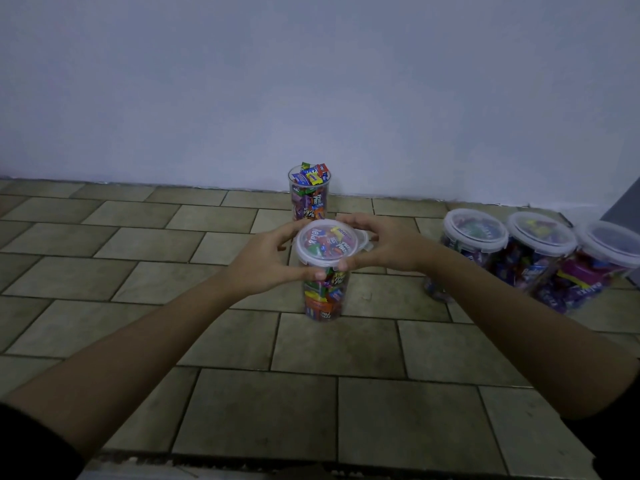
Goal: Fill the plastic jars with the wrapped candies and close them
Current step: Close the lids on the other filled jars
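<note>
A clear plastic jar [323, 296] full of wrapped candies stands on the tiled floor in the middle of the view. A clear lid [327, 242] lies on its mouth. My left hand [266, 258] grips the lid's left rim, thumb under the front edge. My right hand [388, 245] holds the right rim, fingers curled over the far side and thumb at the front. Behind it, by the wall, a second jar [309, 194] stands without a lid, candies heaped above its rim.
Three lidded jars of candies [474, 237] [540, 244] [609, 251] stand in a row at the right, close to my right forearm. A pale wall [311, 81] runs along the back. The tiled floor [242, 341] ends at a dark edge near me.
</note>
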